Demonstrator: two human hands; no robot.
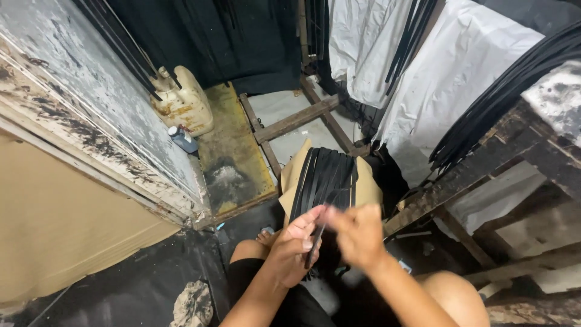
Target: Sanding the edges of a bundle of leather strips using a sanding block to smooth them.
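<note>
Thin, glossy black strip (pixel 315 245) between left hand (pixel 295 249) and right hand (pixel 358 235).

Both forearms reach forward, left hand (pixel 295 247) and right hand (pixel 357 233) curled close together, fingertips nearly meeting.

The person wears black shorts (pixel 254 275) that end above the knees. Both forearms are bare, with no sleeves, and the hands are ungloved. A bare foot (pixel 266 235) shows below
</note>
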